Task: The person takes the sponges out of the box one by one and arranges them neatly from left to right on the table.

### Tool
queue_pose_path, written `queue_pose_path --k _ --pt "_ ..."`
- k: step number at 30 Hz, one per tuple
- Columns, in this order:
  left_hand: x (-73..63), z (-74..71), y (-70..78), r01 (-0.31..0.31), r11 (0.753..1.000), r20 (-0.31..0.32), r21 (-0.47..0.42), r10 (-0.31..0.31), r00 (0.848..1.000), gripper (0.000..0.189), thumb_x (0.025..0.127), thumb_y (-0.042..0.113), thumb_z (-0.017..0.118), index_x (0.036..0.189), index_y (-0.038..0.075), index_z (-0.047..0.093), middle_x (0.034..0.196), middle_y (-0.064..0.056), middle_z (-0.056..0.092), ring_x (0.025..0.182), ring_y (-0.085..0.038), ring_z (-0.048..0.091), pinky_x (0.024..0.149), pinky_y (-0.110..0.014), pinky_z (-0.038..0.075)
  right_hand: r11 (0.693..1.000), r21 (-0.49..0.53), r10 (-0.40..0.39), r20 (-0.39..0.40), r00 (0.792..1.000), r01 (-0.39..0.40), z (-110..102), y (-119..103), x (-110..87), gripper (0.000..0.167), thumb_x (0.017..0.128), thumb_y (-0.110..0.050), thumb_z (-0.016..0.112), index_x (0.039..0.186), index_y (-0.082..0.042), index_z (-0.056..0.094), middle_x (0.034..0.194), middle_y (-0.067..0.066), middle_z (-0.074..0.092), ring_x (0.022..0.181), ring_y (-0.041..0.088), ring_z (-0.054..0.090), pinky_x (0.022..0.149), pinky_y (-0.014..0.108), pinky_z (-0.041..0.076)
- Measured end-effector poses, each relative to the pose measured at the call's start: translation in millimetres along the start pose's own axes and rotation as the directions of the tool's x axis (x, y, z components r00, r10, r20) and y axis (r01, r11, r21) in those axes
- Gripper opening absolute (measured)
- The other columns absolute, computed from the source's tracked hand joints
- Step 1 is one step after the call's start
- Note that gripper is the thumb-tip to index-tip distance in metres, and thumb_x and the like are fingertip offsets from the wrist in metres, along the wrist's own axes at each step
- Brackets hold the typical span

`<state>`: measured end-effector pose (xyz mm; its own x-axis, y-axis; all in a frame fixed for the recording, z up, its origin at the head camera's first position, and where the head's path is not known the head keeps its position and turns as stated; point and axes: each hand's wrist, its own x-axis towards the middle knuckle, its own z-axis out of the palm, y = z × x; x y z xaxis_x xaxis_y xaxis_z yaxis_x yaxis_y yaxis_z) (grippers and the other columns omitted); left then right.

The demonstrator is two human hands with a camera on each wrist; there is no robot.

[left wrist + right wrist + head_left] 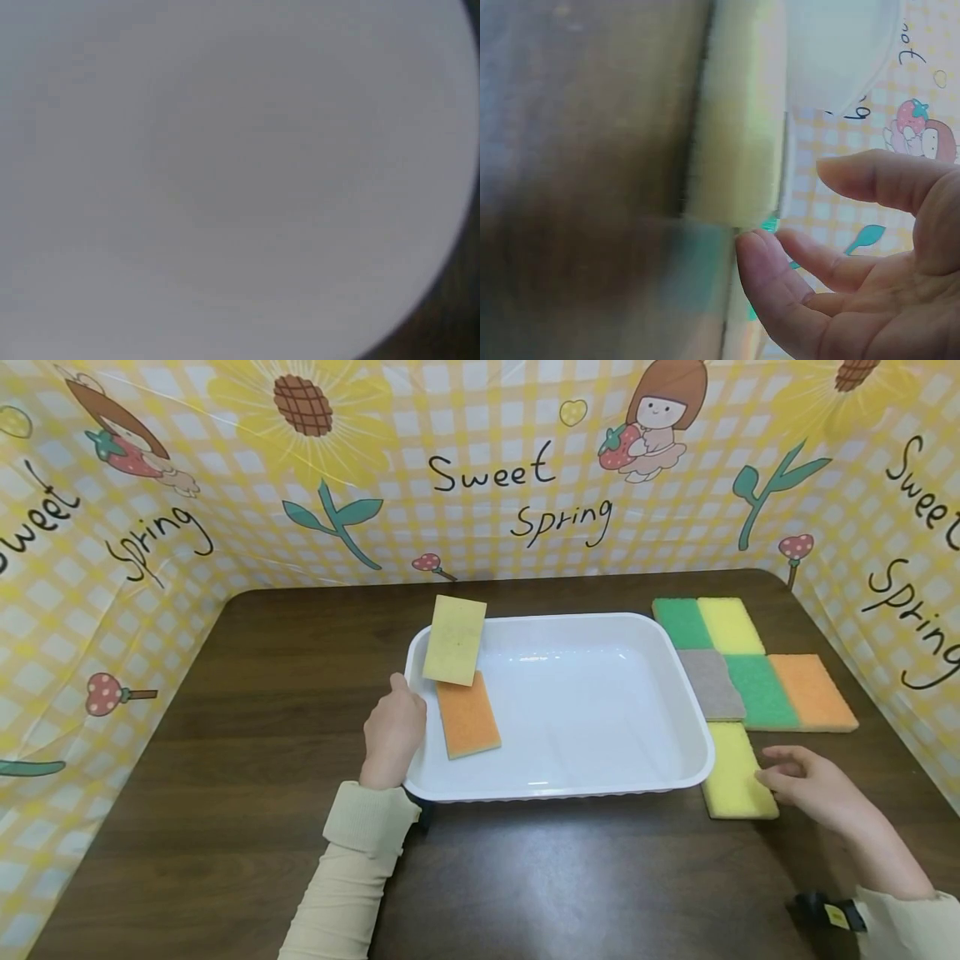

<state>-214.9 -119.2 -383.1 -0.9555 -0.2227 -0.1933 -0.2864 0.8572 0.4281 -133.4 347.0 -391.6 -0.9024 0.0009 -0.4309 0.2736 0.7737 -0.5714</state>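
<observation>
At the left rim of a white tray, my left hand grips the edge with curled fingers. The tray's pale wall fills the left wrist view, blurred. Inside, an orange sponge lies near the left end. A light yellow sponge overlaps its top and leans over the back left rim. My right hand is beside a yellow sponge near the tray's front right corner. Its fingertips are right at that sponge's end, thumb spread apart from them.
Right of the tray lie more sponges: a green one, a yellow one, a grey one, another green one and an orange one. A patterned yellow cloth stands around the dark wooden table.
</observation>
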Motion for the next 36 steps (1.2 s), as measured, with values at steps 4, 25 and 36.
queue_pose_path --k 4,25,36 --pt "0.5 -0.3 -0.4 0.005 1.000 0.006 -0.005 -0.005 1.000 0.033 0.101 0.019 0.034 0.125 -0.003 0.036 0.087 -0.021 0.061 0.071 -0.030 0.063 0.053 -0.034 0.043 1.000 0.028 0.003 -0.024 1.000 -0.002 -6.2 -4.1 -1.0 0.064 0.100 -0.028 0.044 0.137 0.020 0.021 0.124 0.045 0.042 0.093 0.033 0.065 0.079 0.047 0.049" --pt "1.0 0.0 -1.9 0.007 1.000 0.009 -0.019 -0.006 1.000 0.034 0.101 0.020 0.034 0.126 -0.003 0.035 0.089 -0.022 0.062 0.073 -0.031 0.064 0.055 -0.036 0.045 0.988 0.051 -0.135 -0.195 0.971 0.147 -8.5 -77.8 0.0 0.062 0.097 -0.024 0.046 0.142 0.013 0.025 0.118 0.029 0.051 0.101 0.028 0.057 0.071 0.024 0.045" --pt "1.5 0.7 -2.1 -0.002 1.000 0.000 -0.007 0.002 1.000 0.034 0.101 0.019 0.034 0.125 -0.004 0.036 0.088 -0.023 0.062 0.073 -0.032 0.064 0.055 -0.037 0.044 0.972 0.132 -0.165 -0.208 0.964 0.195 -1.4 -128.6 6.4 0.064 0.098 -0.030 0.049 0.146 0.005 0.025 0.124 0.028 0.045 0.118 0.044 0.047 0.090 0.049 0.044"
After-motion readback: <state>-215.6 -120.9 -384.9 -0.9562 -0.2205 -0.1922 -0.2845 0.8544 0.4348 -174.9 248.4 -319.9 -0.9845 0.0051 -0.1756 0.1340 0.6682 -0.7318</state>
